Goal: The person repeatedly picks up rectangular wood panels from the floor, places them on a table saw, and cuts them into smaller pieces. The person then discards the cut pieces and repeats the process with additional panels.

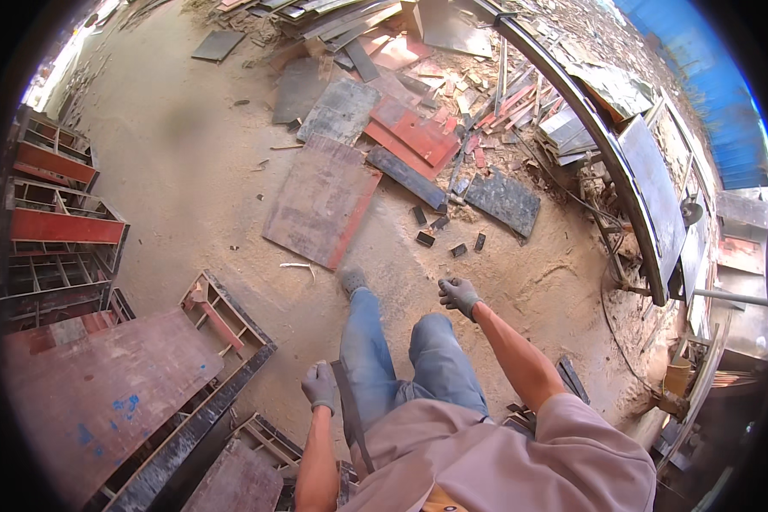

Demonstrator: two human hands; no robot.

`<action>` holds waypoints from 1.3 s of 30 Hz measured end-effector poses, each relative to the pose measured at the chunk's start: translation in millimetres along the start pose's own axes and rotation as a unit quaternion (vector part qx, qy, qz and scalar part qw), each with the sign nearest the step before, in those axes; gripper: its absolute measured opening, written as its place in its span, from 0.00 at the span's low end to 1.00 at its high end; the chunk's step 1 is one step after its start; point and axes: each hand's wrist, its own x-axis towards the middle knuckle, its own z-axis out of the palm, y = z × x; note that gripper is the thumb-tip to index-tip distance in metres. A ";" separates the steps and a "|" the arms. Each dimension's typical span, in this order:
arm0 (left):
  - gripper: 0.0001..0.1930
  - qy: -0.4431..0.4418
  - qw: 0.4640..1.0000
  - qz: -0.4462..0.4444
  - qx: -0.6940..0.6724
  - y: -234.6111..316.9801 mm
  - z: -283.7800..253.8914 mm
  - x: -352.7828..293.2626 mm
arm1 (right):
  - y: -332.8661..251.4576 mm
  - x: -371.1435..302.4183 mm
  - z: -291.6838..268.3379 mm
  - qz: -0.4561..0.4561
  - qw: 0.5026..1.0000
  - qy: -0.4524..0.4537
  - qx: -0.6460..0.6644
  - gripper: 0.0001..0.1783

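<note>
Carrying looks like the step in hand. In the head view the person walks over a sandy floor [188, 154] in a yard full of old boards.

The left hand [319, 386] wears a grey glove. It is closed in a fist around the top of a long, thin dark strip [351, 422]. The strip runs down beside the left leg, close to the body, and its low end goes out of sight behind the shirt.

The right hand [459, 295] also wears a grey glove. It hangs out in front of the right knee with its fingers loosely curled. It holds nothing and touches nothing.

One foot [352, 280] is stepping forward. Ahead of it lies a big flat reddish board [320, 200]. A few small dark blocks [439, 230] lie to the right of that board, well apart from the hands. A wooden frame [222, 328] lies on the floor near the left hand but does not touch it.

As a guess, the next move calls for a tight hold on the strip, and for careful steps, since loose scraps lie in the way.
</note>
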 end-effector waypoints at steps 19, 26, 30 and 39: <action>0.10 -0.056 0.943 0.098 0.313 49.1 148.1 169.3 | -60.3 728.1 231.7 0.073 0.993 0.075 0.059 0.33; 0.10 -0.001 0.938 0.178 0.297 53.3 164.6 151.8 | -164.6 567.8 293.8 -0.007 0.996 -0.092 0.000 0.32; 0.18 -0.098 0.977 0.065 0.175 66.2 145.6 159.4 | -237.6 381.9 305.3 -0.065 0.995 -0.071 0.037 0.26; 0.29 -0.253 0.806 -0.160 -0.510 279.3 129.5 43.0 | -186.7 -111.0 43.3 -0.072 0.970 0.017 0.229 0.26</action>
